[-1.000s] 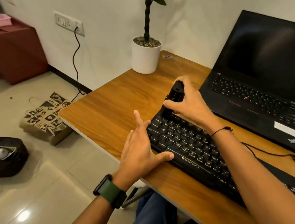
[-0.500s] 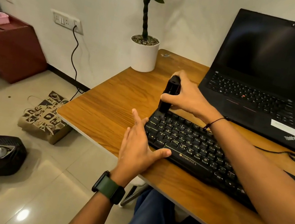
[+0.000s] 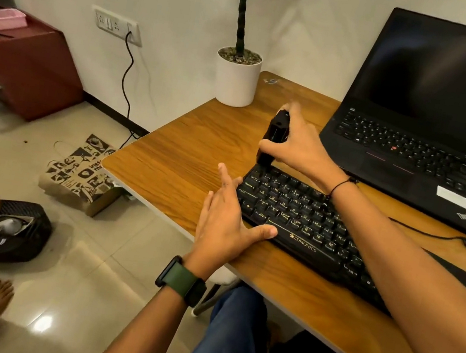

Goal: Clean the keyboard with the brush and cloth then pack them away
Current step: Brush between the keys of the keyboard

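One hand (image 3: 295, 146) grips stubby black brush (image 3: 273, 137) on ridged keyboard (image 3: 304, 219).

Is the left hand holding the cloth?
No, the left hand lies open with straight fingers against the keyboard's left end, and no cloth shows in it.

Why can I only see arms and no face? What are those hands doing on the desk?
The camera sits on the person's head and looks down, so you see only their own arms. The right hand grips a black brush, its tip on the keyboard at the far left corner. The left hand is open, with its thumb on the keyboard's front edge. On the desk also stand a laptop and a potted plant.
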